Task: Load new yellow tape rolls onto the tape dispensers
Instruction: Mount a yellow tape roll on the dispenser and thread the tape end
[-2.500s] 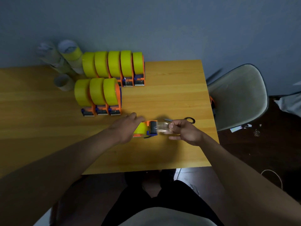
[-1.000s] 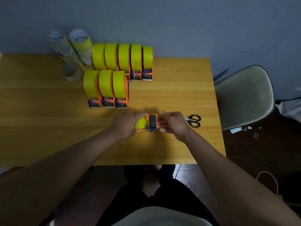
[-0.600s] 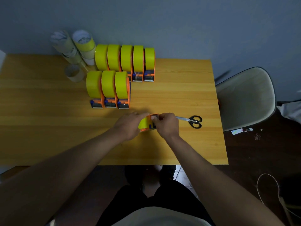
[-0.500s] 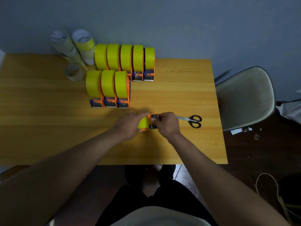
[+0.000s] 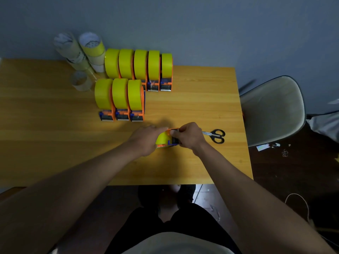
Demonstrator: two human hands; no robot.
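Note:
An orange and blue tape dispenser (image 5: pixel 167 139) with a yellow roll in it lies on the wooden table (image 5: pixel 55 143) between my hands. My left hand (image 5: pixel 145 139) grips its roll end from the left. My right hand (image 5: pixel 189 136) pinches its cutter end from the right, fingers curled over the top. Much of the dispenser is hidden by my hands. Two rows of loaded dispensers stand behind: three in the near row (image 5: pixel 120 99) and several in the far row (image 5: pixel 140 67).
Black-handled scissors (image 5: pixel 216 136) lie just right of my right hand. Stacks of wrapped tape rolls (image 5: pixel 82 52) and a loose core (image 5: pixel 80 83) stand at the back left. A white chair (image 5: pixel 271 110) stands beyond the table's right edge.
My right hand came in from the right, where it held a stretch of pulled-out tape, and closed onto the dispenser's cutter end. The left hand kept its hold.

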